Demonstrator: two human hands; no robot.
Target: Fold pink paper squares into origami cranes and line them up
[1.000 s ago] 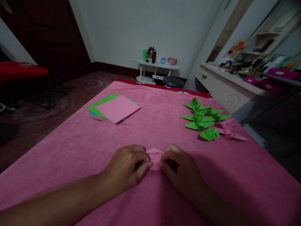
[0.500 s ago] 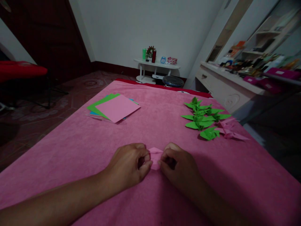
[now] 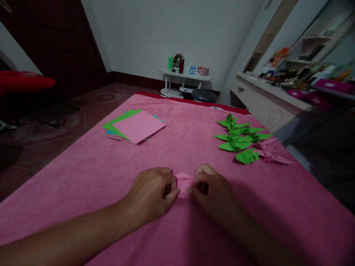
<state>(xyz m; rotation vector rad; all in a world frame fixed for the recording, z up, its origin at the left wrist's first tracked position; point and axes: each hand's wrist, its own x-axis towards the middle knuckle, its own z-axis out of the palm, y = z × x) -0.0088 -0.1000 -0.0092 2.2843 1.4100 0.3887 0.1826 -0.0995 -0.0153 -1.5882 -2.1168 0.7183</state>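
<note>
A small folded pink paper piece [image 3: 183,182] lies on the pink cloth [image 3: 83,177] near the front. My left hand [image 3: 151,194] pinches its left side and my right hand [image 3: 213,192] pinches its right side, fingers curled over it. Most of the paper is hidden between my fingers. A stack of flat sheets [image 3: 135,126], pink on top of green and blue, lies at the far left. Several folded green paper figures [image 3: 238,138] sit at the far right, with pink folded figures [image 3: 270,153] beside them.
A small white table [image 3: 184,79] with bottles stands against the back wall. A light dresser [image 3: 266,101] cluttered with items runs along the right. A red seat [image 3: 24,83] is at the left over a tiled floor.
Both hands have shifted slightly away from me with the pink paper, and the fingers have closed tighter on it.
</note>
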